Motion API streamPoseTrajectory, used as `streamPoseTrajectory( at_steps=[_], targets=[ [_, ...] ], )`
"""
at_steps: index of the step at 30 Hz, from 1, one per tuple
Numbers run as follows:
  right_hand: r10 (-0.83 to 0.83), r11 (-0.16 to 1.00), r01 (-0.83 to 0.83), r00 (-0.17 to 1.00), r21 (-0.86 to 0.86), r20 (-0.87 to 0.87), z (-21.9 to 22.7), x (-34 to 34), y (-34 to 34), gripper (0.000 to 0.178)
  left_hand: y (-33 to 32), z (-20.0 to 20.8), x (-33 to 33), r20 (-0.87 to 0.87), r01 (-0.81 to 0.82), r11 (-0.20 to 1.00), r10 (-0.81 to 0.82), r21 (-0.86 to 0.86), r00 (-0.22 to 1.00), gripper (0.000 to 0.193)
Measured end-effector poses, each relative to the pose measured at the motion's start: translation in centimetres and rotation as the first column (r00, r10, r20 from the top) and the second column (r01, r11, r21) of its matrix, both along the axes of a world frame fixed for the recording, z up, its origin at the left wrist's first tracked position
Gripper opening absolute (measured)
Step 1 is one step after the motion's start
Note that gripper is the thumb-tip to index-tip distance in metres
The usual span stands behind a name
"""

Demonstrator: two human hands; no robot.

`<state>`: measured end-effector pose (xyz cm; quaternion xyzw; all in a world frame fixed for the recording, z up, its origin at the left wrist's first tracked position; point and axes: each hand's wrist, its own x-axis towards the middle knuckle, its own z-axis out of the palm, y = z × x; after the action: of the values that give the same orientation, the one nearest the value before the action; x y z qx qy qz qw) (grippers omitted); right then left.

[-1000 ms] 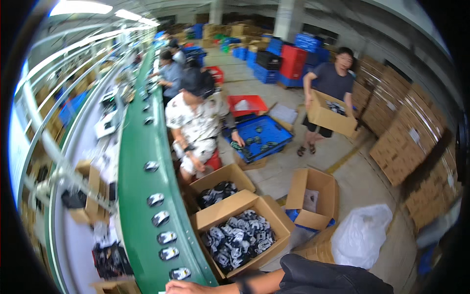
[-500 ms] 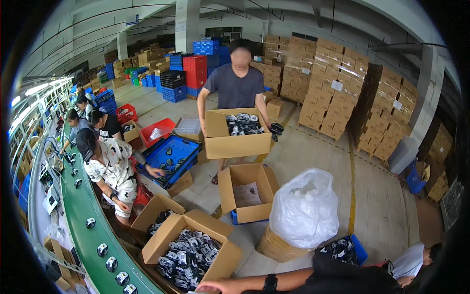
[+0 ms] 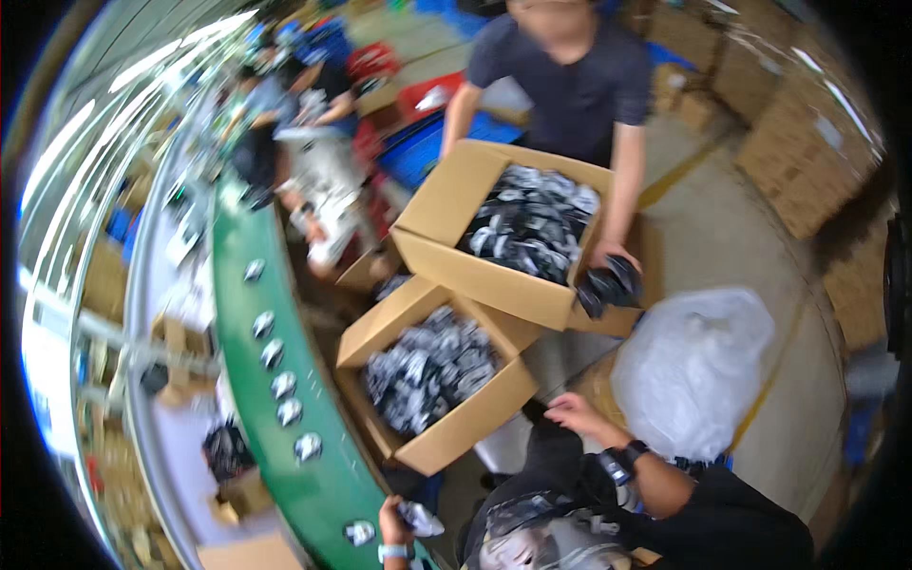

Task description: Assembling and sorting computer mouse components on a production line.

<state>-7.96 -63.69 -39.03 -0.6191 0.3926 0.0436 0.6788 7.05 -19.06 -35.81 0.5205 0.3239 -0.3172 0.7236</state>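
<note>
The head view shows 2 hands of the person who wears the camera.

The left hand [image 3: 395, 522] is low down. Its fingers are closed tight on a small shiny packet [image 3: 419, 520]. The packet sticks out to the right of the hand. Just to the left of this hand runs a long green belt [image 3: 328, 489]. A row of little packets [image 3: 281, 385] lies on the belt, up and away from the hand. 1 more lies just below it.

The right hand [image 3: 579, 415] is open, with its fingers spread apart. It holds nothing, and I cannot tell if it touches anything. Just to the left of it stands an open brown box [image 3: 456, 432] full of the same packets. To the right of it sits a big white bag [image 3: 693, 370].

Up above the right hand, another person in a dark shirt holds a second full box [image 3: 475, 271] with 2 hands.

I think the packet is slippery, so the left hand should grip it by its edge and not squeeze it flat. The belt lies right beside that hand, so a short, slow move is enough. The packet would sit best flat in a bare spot on the belt, apart from the others. The open right hand should stay clear of the other person's box.
</note>
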Motion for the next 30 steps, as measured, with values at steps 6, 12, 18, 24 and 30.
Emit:
streamPoseTrajectory(
  at_steps=[6, 12, 18, 24, 30],
  targets=[
    [0.589, 0.788, -0.566, 0.808, 0.242, -0.029, -0.5, 5.5, -2.8, 0.041, -5.1, -0.6, -3.9, -0.239, -0.074, 0.970, 0.131, 0.233, 0.962, 0.020],
    [0.947, 0.172, -0.935, 0.244, 0.310, 0.210, 4.1, 13.3, 7.1, 0.077, -10.6, -1.4, -2.2, 0.081, 0.179, 0.897, -0.230, 0.405, 0.970, 0.019],
    [0.861, 0.378, -0.797, 0.489, 0.472, 0.137, 5.2, 11.5, 1.8, 0.043, -13.9, -6.2, 4.1, 0.086, 0.264, 0.607, -0.484, 0.749, 0.871, 0.065],
    [0.279, 0.554, -0.259, 0.953, -0.791, -0.116, 2.5, 12.2, -13.3, 0.046, -21.0, -4.1, 10.7, -0.286, 0.529, 0.145, -0.708, 0.836, 0.646, 0.057],
    [0.394, 0.662, -0.359, 0.913, -0.658, -0.102, -4.6, 22.7, -20.0, 0.055, -19.5, -4.4, 16.1, -0.323, 0.702, 0.129, -0.819, 0.701, 0.474, 0.053]
  ],
)
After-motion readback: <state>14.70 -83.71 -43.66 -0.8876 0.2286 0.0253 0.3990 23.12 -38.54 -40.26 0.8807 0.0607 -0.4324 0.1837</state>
